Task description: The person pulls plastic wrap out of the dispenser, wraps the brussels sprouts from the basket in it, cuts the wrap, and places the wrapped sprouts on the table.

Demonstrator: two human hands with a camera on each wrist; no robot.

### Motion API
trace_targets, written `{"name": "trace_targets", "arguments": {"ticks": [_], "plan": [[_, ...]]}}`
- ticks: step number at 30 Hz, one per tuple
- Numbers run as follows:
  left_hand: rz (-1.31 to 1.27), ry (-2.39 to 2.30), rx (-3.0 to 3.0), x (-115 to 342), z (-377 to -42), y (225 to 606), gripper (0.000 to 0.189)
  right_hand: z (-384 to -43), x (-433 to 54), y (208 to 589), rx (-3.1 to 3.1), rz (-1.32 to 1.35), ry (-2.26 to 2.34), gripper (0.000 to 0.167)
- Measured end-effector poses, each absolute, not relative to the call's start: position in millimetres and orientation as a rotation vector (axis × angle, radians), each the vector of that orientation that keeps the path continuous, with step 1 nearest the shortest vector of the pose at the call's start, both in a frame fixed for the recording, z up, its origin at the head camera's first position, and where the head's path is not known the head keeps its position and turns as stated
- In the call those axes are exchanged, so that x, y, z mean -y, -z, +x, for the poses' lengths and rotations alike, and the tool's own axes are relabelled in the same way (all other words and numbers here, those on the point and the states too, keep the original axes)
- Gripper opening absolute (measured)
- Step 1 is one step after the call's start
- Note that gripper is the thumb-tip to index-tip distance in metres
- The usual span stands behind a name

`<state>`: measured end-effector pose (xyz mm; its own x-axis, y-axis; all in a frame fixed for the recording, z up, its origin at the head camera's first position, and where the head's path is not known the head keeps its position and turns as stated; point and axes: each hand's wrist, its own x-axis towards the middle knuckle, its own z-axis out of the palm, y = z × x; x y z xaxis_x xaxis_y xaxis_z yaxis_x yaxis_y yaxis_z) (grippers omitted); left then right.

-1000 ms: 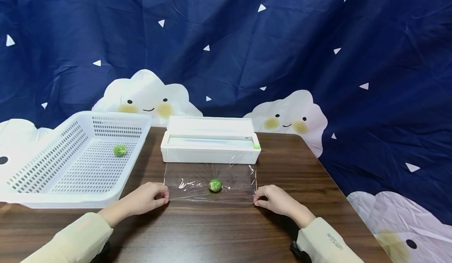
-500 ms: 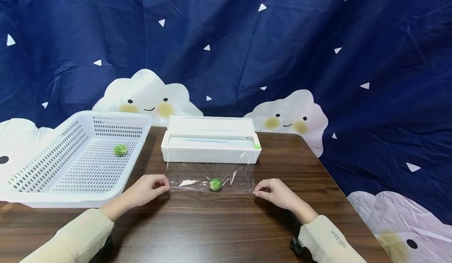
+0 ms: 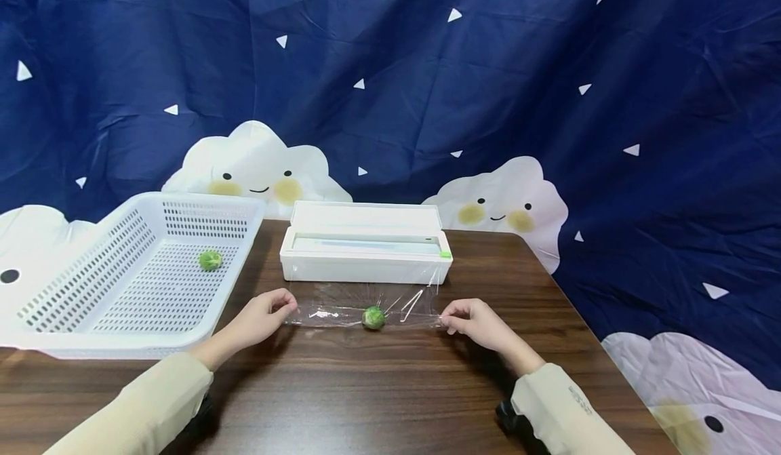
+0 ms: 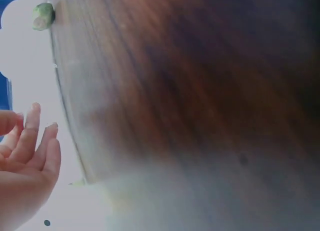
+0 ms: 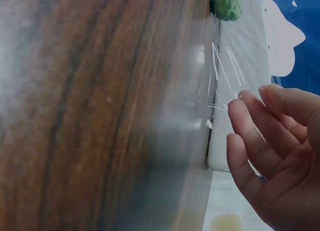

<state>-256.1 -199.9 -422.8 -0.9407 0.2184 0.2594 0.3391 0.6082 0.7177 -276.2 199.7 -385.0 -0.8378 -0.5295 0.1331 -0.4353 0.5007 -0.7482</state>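
Observation:
A clear sheet of plastic wrap (image 3: 332, 314) runs out of a white wrap dispenser box (image 3: 366, 269) with its lid raised. On the sheet sits a small green Brussels sprout (image 3: 373, 318). My left hand (image 3: 266, 314) pinches the sheet's near left corner between thumb and fingers, and my right hand (image 3: 478, 322) pinches the near right corner. The sheet's near edge stretches between both hands, level with the sprout, and creases fan out around it. In the right wrist view the sprout (image 5: 227, 6) lies beyond the fingertips (image 5: 235, 102), with shiny film between.
To the left stands a white perforated basket (image 3: 201, 336) holding another Brussels sprout (image 3: 210, 260). Everything rests on a dark brown wooden table (image 3: 366, 401). A blue curtain (image 3: 390, 48) with clouds hangs behind the table.
Both hands have moved away from me toward the box, carrying the wrap's near edge with them. That edge has gone from in front of the sprout to level with it.

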Motion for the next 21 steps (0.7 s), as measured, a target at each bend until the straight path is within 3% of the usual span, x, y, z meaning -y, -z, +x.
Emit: {"name": "trace_targets", "arguments": {"ticks": [9, 16, 21], "plan": [[-0.373, 1.523, 2.645, 192, -269, 429, 0.009, -303, -205, 408, -2.625, -0.775, 1.278, 0.008], [-0.306, 1.447, 2.720, 189, -274, 431, 0.009, -310, -198, 406, -2.610, -0.798, 1.320, 0.016], [-0.292, 1.451, 2.721, 188, -274, 433, 0.010, -313, -199, 408, -2.591, -0.863, 1.290, 0.010]]}}
